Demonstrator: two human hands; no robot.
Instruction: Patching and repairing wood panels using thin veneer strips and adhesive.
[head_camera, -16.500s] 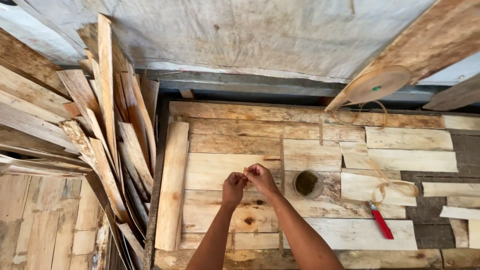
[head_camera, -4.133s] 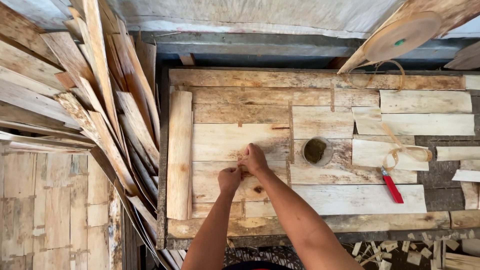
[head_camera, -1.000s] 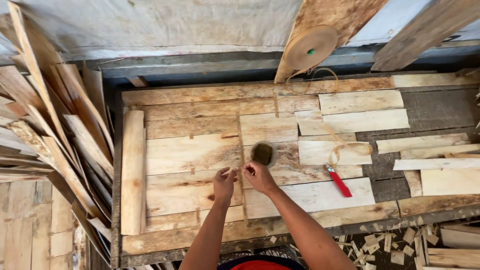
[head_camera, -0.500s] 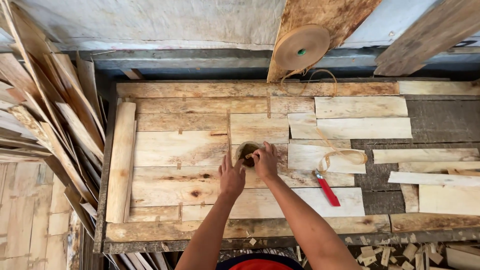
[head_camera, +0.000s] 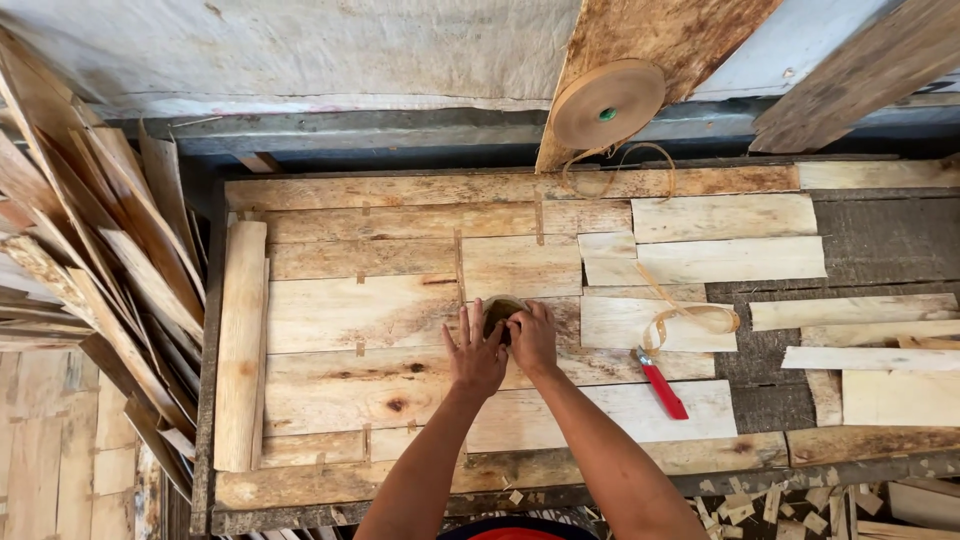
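both hands have slid up onto the small round cup, left hand spread flat, right hand curled over it.

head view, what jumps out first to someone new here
Both hands meet mid-bench: the left hand lies flat on the pale veneer sheets, the right hand covers a small dark round hole. A big roll of tan tape hangs above on a leaning board, and a red-handled cutter lies right of the hands.

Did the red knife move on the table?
No. The red-handled knife lies in the same spot beside the curled tape strip on the same veneer sheet; only the camera shifted.
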